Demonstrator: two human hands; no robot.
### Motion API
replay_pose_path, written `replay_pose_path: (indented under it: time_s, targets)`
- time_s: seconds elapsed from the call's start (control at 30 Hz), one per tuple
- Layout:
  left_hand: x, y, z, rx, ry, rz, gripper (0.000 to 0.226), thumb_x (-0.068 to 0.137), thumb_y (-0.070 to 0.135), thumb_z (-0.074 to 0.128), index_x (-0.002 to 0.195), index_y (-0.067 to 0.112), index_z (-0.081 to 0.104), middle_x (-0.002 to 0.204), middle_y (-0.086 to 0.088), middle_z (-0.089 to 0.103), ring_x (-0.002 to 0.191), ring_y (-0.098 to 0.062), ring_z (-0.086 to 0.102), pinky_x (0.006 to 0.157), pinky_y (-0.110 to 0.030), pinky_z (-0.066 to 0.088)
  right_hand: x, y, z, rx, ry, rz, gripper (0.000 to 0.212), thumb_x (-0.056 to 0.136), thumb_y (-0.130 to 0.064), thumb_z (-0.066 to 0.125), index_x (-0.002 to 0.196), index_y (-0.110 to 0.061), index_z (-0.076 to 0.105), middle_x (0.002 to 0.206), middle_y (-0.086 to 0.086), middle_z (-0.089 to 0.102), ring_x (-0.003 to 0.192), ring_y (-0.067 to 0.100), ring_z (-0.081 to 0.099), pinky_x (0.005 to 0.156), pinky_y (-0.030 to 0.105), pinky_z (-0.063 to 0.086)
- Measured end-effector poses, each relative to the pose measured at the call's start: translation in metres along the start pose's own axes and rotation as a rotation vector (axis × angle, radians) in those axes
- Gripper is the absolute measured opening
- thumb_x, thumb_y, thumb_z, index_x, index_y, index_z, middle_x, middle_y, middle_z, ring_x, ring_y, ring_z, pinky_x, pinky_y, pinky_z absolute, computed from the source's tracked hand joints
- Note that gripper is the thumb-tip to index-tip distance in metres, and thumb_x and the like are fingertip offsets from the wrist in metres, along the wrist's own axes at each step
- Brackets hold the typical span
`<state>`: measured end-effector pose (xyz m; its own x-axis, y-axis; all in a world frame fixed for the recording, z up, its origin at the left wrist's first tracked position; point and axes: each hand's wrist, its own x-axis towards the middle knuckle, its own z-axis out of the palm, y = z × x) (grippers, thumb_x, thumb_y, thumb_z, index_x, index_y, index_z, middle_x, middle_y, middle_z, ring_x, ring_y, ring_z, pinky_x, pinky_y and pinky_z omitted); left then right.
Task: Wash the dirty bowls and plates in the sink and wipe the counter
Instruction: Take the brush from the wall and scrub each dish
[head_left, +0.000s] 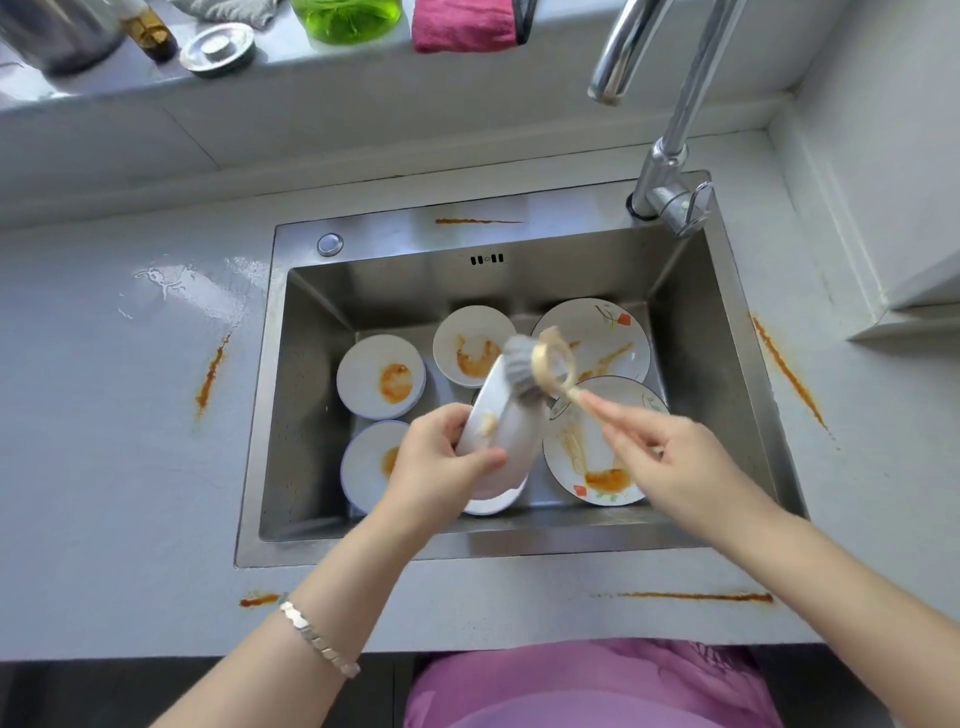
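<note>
No text or labels can be read.

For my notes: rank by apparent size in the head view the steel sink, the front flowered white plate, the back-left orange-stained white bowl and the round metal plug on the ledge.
Largest first:
Steel sink
Front flowered white plate
Back-left orange-stained white bowl
Round metal plug, slightly smaller; unsure given distance

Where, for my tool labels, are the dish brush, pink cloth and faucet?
dish brush (524, 365), head view, on its grey bristle head.
pink cloth (462, 26), head view, on its folded middle.
faucet (669, 150), head view, on its upright neck.
</note>
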<state>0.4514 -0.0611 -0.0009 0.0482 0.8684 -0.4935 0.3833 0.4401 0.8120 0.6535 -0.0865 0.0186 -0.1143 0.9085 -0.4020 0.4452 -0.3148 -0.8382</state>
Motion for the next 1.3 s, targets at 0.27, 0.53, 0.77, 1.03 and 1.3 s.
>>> replay_pose_path:
  time_s: [0.27, 0.53, 0.77, 1.03, 1.3]
  targets:
    - [-0.003, 0.007, -0.024, 0.035, -0.108, 0.084, 0.028, 0.068, -0.002, 0.078, 0.079, 0.021, 0.064, 0.073, 0.003, 0.067, 0.069, -0.007, 0.063, 0.065, -0.024, 0.054, 0.009, -0.001, -0.015, -0.282, 0.029, -0.041, 0.039, 0.095, -0.024, 0.047, 0.118, -0.055, 0.049, 0.064, -0.005, 0.064, 0.049, 0.004, 0.049, 0.049, 0.016, 0.038]
    - [-0.008, 0.004, -0.032, 0.043, -0.138, 0.097, 0.031, 0.067, -0.002, 0.078, 0.082, 0.022, 0.065, 0.078, 0.001, 0.069, 0.078, -0.017, 0.065, 0.072, -0.031, 0.055, 0.012, -0.003, -0.008, -0.208, -0.03, -0.005, 0.038, 0.096, -0.02, 0.045, 0.122, -0.048, 0.051, 0.038, -0.022, 0.044, 0.04, 0.008, 0.033, 0.047, 0.016, 0.029]
    - [-0.005, 0.005, -0.043, -0.064, -0.114, 0.095, 0.029, 0.062, 0.0, 0.077, 0.085, 0.014, 0.067, 0.074, 0.002, 0.07, 0.075, -0.014, 0.066, 0.066, -0.026, 0.056, 0.005, -0.018, -0.005, -0.136, -0.069, -0.081, 0.042, 0.096, -0.017, 0.047, 0.113, -0.055, 0.05, 0.039, -0.019, 0.048, 0.041, 0.001, 0.038, 0.053, 0.007, 0.03]
    - [-0.002, 0.014, -0.039, -0.251, -0.002, 0.024, 0.029, 0.064, 0.004, 0.076, 0.09, 0.011, 0.066, 0.076, 0.0, 0.072, 0.074, -0.016, 0.068, 0.053, -0.026, 0.054, 0.003, -0.026, 0.009, -0.199, -0.031, -0.159, 0.045, 0.095, -0.02, 0.048, 0.113, -0.061, 0.046, 0.054, -0.003, 0.054, 0.044, 0.007, 0.042, 0.045, 0.015, 0.031]
    - [0.007, 0.026, -0.033, -0.389, 0.156, -0.058, 0.013, 0.088, 0.004, 0.059, 0.097, 0.005, 0.067, 0.084, -0.01, 0.073, 0.077, -0.022, 0.07, 0.061, -0.03, 0.057, -0.018, -0.024, 0.029, -0.319, -0.035, -0.159, 0.048, 0.095, -0.024, 0.044, 0.125, -0.061, 0.035, 0.043, -0.005, 0.041, 0.05, 0.007, 0.042, 0.047, 0.021, 0.03]
